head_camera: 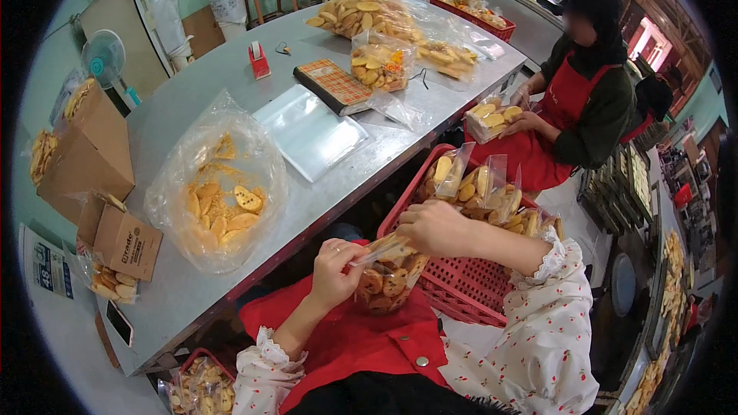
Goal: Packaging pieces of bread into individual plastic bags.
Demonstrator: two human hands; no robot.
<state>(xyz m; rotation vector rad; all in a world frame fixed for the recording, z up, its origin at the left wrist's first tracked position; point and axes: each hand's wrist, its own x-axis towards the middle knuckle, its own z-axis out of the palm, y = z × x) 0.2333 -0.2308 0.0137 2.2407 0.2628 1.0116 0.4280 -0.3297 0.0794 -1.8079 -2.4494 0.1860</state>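
On my lap, over the red apron, rests a clear plastic bag of dried bread slices with dark specks. My left hand pinches the left end of its gathered top edge. With bent fingers my right hand grips the other end of that edge, hiding part of it. Just beyond my right hand, a red plastic basket holds several filled clear bags. To the left on the metal table lies a large open plastic bag with crumbs and a few slices.
Flat plastic sleeves, a plaid-covered book, a red tape dispenser and large filled bags are on the table. Cardboard boxes and a phone sit at left. A co-worker holds a filled bag across the basket.
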